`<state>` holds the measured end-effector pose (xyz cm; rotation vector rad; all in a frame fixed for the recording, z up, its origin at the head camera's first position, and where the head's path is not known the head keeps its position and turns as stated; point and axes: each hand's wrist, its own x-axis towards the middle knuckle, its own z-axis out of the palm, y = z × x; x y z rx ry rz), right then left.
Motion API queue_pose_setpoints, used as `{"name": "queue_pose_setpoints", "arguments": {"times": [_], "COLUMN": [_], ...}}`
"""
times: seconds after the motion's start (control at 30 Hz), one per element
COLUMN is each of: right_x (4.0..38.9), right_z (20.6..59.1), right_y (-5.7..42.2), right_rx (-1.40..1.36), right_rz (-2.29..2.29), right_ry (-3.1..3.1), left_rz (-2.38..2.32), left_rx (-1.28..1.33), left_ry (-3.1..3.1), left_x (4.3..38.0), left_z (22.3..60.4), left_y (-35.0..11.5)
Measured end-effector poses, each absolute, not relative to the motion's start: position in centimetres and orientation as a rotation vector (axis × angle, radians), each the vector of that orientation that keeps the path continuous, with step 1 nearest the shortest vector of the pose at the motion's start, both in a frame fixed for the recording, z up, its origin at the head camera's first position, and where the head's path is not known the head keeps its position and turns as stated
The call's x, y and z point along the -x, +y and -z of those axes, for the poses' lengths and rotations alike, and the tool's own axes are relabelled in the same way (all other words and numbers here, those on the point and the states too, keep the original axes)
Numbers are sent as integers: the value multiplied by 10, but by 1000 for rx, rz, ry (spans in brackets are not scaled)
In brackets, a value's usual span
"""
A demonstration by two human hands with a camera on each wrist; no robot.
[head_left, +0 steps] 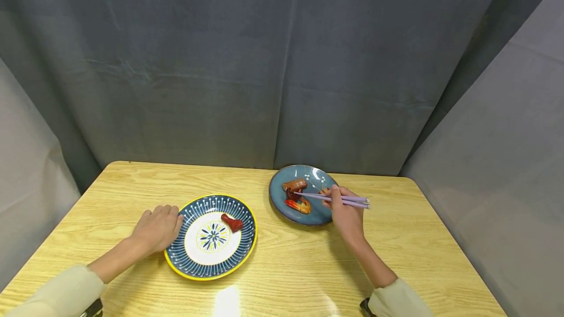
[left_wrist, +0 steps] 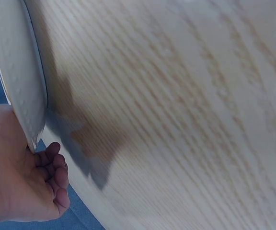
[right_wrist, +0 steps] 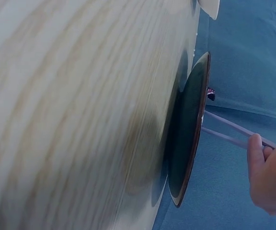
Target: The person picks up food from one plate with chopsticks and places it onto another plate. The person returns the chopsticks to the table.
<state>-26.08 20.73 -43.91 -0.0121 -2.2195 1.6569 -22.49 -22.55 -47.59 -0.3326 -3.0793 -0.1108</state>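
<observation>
My right hand (head_left: 348, 212) holds a pair of lilac chopsticks (head_left: 354, 200) over the right side of a blue-grey plate (head_left: 278, 209). Their tips reach a dark red food piece (head_left: 292, 195) between a brown rolled piece (head_left: 296, 185) and an orange shrimp (head_left: 300, 206). In the right wrist view a dark piece (right_wrist: 211, 94) shows above the rim and the chopsticks (right_wrist: 229, 125) slant behind it. At the left, my left hand (head_left: 159, 226) grips the rim of a navy-and-white plate (head_left: 213, 273) with a yellow edge; its curled fingers (left_wrist: 59, 177) show below the rim. A small red drumstick (head_left: 232, 222) lies on this plate.
Both plates stand on a light wood-grain table (head_left: 282, 268), the blue-grey one near its back edge. A dark grey curtain (head_left: 198, 87) hangs right behind the table. Pale cloth (head_left: 498, 160) hangs at the sides.
</observation>
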Motion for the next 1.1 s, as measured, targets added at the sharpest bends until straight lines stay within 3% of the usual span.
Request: {"name": "queue_pose_setpoints", "arguments": {"times": [1.1], "right_x": [251], "right_z": [420], "right_y": [203], "right_rx": [-16], "right_rz": [-1714], "right_ry": [-2108], "left_rz": [97], "left_rx": [329], "left_ry": [-3079], "left_x": [223], "left_z": [474], "left_y": [-224]}}
